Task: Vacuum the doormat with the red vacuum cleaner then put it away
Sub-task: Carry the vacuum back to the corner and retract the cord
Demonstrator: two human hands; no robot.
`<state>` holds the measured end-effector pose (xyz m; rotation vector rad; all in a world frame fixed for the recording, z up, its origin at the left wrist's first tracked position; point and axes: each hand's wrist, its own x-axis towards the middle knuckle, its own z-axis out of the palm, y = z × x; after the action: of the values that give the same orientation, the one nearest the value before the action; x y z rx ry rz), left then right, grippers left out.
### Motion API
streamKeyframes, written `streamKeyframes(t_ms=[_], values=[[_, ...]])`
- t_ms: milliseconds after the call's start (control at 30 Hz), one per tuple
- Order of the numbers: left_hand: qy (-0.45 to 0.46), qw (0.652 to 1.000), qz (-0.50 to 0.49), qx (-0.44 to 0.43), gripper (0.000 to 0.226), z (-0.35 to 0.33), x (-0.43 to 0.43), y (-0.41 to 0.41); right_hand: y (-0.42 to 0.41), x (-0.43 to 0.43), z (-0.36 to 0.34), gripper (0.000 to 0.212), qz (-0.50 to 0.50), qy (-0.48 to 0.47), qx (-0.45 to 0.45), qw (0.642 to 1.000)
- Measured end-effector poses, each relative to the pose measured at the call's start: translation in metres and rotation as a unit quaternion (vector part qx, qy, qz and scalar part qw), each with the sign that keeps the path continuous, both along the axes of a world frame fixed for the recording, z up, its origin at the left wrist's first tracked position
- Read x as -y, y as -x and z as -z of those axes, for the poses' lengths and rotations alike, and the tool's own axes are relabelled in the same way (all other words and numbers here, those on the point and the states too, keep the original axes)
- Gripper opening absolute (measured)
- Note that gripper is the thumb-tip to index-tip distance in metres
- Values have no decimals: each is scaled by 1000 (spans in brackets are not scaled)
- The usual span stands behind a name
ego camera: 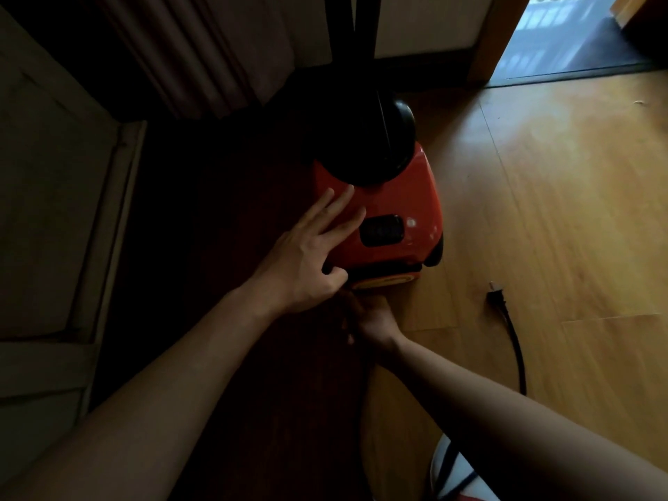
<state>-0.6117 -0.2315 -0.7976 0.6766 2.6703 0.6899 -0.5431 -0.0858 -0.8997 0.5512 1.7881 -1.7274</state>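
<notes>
Nearest, two bare forearms reaching in from the bottom edge. Beyond, wooden floor (560,211), sunlit on the right, dark on the left. On it, at centre, the red vacuum cleaner (397,204), black dome on top, well apart from the dark doormat (578,45) in the doorway at top right. Left hand (303,258) flat on the red casing, fingers straight and spread. Right hand (374,316) in shadow at the near lower edge, fingers hidden: cannot tell whether apart or together. Black power cord (517,348) on the floor to the right, plug (496,294) lying unplugged on the boards.
</notes>
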Motion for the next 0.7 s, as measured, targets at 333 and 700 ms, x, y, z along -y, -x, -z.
streamKeyframes(t_ms=[333, 700], values=[[-17, 1000, 1, -11, 84, 4, 1, 0, 18, -100, 11, 23, 67, 16, 134, 989], [-4, 1000, -3, -17, 85, 5, -1, 0, 14, -122, -43, 31, 105, 40, -9, 994]])
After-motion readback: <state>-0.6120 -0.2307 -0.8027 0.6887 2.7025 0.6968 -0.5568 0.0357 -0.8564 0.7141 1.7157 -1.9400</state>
